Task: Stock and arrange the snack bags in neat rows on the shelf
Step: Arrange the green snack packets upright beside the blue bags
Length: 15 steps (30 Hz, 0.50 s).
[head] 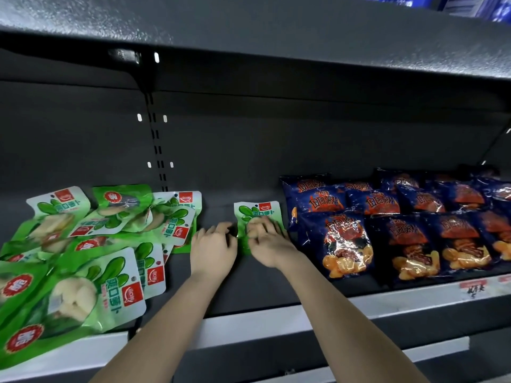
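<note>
Your right hand [269,244] pinches one green bag [257,212] midway along the shelf [249,288], left hand [214,248] beside it (grip unclear). Right-end blue bags [387,225] sit rowed; the left-end green heap [91,244] awaits sorting.

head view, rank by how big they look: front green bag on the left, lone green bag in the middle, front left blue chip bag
1. front green bag, nearest the camera, so true size is unsure
2. front left blue chip bag
3. lone green bag, partly covered

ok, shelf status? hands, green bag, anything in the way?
Right hand grips the lone green bag. Left hand open at its left edge. Blue chip bags close on its right, jumbled green pile left.
</note>
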### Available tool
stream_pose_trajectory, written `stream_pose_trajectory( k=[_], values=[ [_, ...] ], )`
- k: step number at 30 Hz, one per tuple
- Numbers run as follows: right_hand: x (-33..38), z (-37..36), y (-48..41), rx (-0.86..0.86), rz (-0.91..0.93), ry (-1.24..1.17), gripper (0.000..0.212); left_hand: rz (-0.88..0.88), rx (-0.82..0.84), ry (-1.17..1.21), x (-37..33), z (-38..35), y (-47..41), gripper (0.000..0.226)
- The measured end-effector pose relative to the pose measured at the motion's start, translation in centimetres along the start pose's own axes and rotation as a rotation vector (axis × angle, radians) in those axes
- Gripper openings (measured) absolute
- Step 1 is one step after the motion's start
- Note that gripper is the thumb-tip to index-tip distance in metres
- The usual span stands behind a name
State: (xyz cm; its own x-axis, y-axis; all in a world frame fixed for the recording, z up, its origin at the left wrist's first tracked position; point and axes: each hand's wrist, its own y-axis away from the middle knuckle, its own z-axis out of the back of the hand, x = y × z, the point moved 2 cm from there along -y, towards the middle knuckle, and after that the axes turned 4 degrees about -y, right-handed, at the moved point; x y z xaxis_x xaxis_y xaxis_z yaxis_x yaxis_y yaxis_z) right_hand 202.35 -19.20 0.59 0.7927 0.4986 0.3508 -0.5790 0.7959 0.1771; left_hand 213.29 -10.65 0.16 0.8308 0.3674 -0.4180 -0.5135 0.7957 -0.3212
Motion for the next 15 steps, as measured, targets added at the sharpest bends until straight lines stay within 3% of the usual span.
stream_pose_trajectory(
  k=[4, 15],
  values=[
    [1.1, -0.8, -0.5, -0.039, -0.074, 0.026, 0.061, -0.039, 0.016, -0.055, -0.1, -0.4, -0.2, 0.034],
    [1.1, -1.5, -1.0, -0.042, -0.103, 0.087, 0.061, -0.035, 0.086, -0.116, 0.7, -0.8, -0.5, 0.038]
  ],
)
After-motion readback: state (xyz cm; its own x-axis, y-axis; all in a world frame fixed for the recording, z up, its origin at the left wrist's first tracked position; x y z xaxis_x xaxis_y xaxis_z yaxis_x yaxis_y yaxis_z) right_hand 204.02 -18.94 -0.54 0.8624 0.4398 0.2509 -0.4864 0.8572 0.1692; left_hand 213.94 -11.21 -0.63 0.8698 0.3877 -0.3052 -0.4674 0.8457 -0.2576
